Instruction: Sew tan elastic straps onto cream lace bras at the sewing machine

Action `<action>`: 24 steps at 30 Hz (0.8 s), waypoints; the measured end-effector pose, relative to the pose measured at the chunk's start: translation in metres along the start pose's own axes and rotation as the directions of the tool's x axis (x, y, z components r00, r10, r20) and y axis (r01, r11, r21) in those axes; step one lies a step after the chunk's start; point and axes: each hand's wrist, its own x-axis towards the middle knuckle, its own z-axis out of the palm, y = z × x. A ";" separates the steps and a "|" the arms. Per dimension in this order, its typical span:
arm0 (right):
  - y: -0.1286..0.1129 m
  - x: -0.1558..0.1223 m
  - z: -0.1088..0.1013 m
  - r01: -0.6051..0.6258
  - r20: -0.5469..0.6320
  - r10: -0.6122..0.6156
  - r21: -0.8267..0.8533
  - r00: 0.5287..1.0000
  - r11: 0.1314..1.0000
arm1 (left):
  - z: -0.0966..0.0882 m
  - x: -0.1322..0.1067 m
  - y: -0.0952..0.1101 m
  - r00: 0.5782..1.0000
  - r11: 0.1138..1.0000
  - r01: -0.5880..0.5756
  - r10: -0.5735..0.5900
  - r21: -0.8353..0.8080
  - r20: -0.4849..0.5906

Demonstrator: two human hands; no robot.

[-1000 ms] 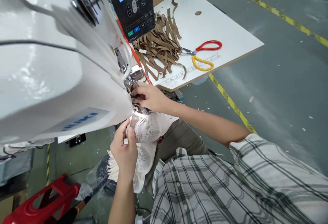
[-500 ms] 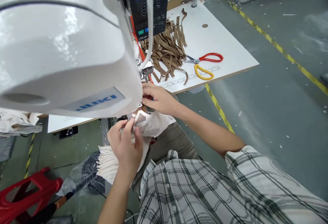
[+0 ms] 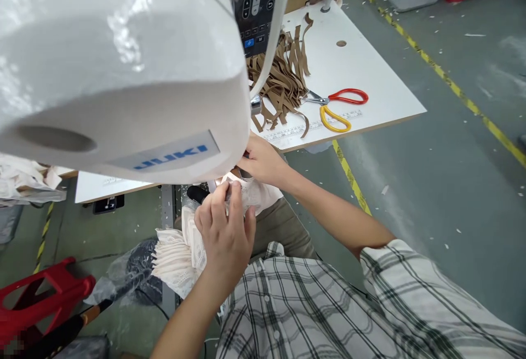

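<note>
A piece of white eyelet fabric (image 3: 265, 197) lies under the head of a white sewing machine (image 3: 164, 96), over my lap. My left hand (image 3: 226, 227) is at its near edge, the fingertips closed on the fabric and the thumb a little apart. My right hand (image 3: 265, 163) reaches in from the right, close beside the machine head. Its fingertips are hidden behind the head, so what they touch cannot be seen. The needle area is covered too.
Brown strips (image 3: 287, 82) are heaped on the white tabletop (image 3: 370, 79), beside scissors (image 3: 329, 101) with red and yellow handles. A control panel (image 3: 258, 13) hangs above. Pleated white fabric (image 3: 175, 260) hangs at lower left, near a red stool (image 3: 49, 304).
My left hand has moved right and slightly up over the fabric. My right hand is now more hidden by the machine head. The camera view has shifted a little.
</note>
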 end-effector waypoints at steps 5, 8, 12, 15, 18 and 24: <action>-0.002 0.002 0.000 0.010 -0.006 -0.010 -0.002 1.000 1.000 | 0.001 0.001 -0.003 1.000 1.000 0.001 -0.001 -0.025 0.008; -0.002 0.002 -0.001 0.006 0.008 -0.006 0.012 1.000 1.000 | 0.002 0.001 -0.004 1.000 0.999 0.010 -0.009 -0.052 0.012; 0.002 0.002 -0.002 0.022 -0.010 -0.022 0.027 1.000 0.999 | 0.003 0.001 -0.006 1.000 0.997 -0.022 0.022 -0.071 -0.003; 0.005 -0.006 0.001 0.013 -0.064 -0.007 0.090 0.998 0.996 | 0.007 -0.002 -0.014 0.998 0.985 0.007 -0.018 -0.175 -0.060; 0.001 -0.030 0.009 -0.089 -0.127 0.137 0.329 0.982 0.940 | 0.015 -0.009 -0.025 0.957 0.843 0.248 -0.291 -0.476 -0.015; -0.007 -0.097 0.019 -0.287 0.075 0.312 0.632 0.947 0.719 | 0.021 -0.026 -0.020 0.776 0.455 0.623 -0.260 -0.637 0.574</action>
